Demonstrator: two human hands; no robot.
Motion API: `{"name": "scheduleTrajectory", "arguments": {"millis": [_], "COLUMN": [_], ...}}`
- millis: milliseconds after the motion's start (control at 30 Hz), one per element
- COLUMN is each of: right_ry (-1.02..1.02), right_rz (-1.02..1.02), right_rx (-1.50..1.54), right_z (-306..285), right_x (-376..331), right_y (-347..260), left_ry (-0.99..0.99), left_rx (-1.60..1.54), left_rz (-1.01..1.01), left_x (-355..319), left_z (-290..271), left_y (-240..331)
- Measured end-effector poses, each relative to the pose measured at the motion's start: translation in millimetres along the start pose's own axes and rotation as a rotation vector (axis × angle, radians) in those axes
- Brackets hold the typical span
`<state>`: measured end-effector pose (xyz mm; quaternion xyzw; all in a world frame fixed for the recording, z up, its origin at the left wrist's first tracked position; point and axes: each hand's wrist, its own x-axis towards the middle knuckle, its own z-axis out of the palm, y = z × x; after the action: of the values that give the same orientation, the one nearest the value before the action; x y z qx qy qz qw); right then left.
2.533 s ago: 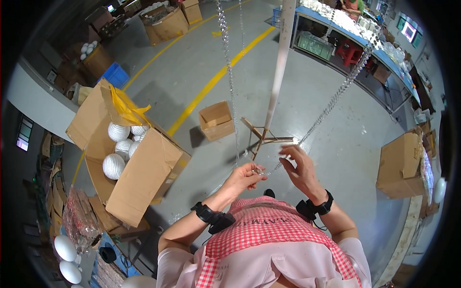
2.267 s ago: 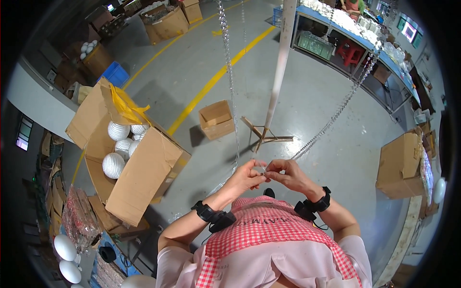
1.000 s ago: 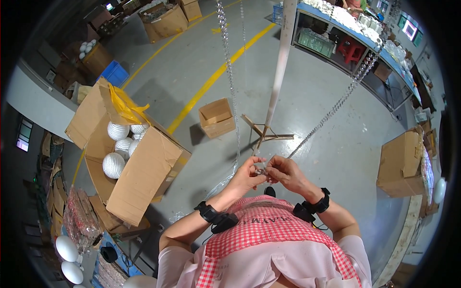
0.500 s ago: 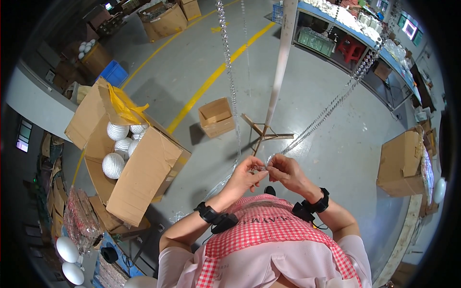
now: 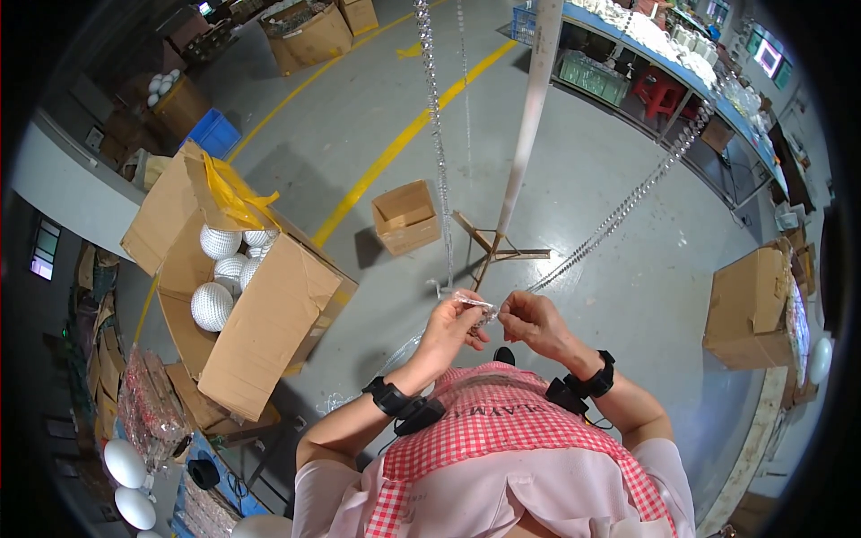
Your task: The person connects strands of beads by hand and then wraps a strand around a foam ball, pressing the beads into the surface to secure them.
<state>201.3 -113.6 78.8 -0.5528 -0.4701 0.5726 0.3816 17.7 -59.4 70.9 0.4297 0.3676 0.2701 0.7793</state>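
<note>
Two silvery bead garlands run down toward my hands. The left bead garland (image 5: pixel 435 117) hangs almost straight, and the right bead garland (image 5: pixel 619 211) slants in as a doubled strand. My left hand (image 5: pixel 451 330) is closed on a shiny clear bead strand (image 5: pixel 475 303), part of which shows above the fingers. Close beside it, my right hand (image 5: pixel 540 325) pinches with thumb and forefinger near the strand's end; the piece between the tips is too small to make out. More thin strands (image 5: pixel 402 354) trail down left of my left wrist.
A white pole (image 5: pixel 525 134) on a splayed-leg base (image 5: pixel 491 254) stands ahead. At left, an open carton (image 5: pixel 260 332) holds white textured balls (image 5: pixel 213 307). A small open carton (image 5: pixel 405 218) sits on the floor. Another carton (image 5: pixel 749 309) is at right, a blue-topped workbench (image 5: pixel 610 31) far right.
My hands have drawn slightly apart. More of the clear strand shows above my left hand, which has turned a little. The left garland has swung slightly right.
</note>
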Motion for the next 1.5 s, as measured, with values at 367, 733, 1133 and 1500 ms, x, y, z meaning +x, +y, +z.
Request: {"name": "scheduleTrajectory", "arguments": {"millis": [367, 733, 1133, 1500], "right_ry": [0.203, 0.344, 0.227, 0.122], "right_rz": [-0.224, -0.282, -0.007, 0.028], "right_rx": [0.18, 0.278, -0.261, -0.433], "right_z": [-1, -22, -40, -59], "right_x": [12, 12, 111, 346], "right_y": [4, -23, 14, 74], "left_ry": [-0.034, -0.14, 0.172, 0.377], "left_rx": [-0.002, 0.205, 0.202, -0.047], "left_rz": [-0.181, -0.21, -0.377, -0.289], "left_x": [-5, 3, -14, -50], "left_z": [-13, -50, -157, -173], "left_y": [5, -21, -112, -136]}}
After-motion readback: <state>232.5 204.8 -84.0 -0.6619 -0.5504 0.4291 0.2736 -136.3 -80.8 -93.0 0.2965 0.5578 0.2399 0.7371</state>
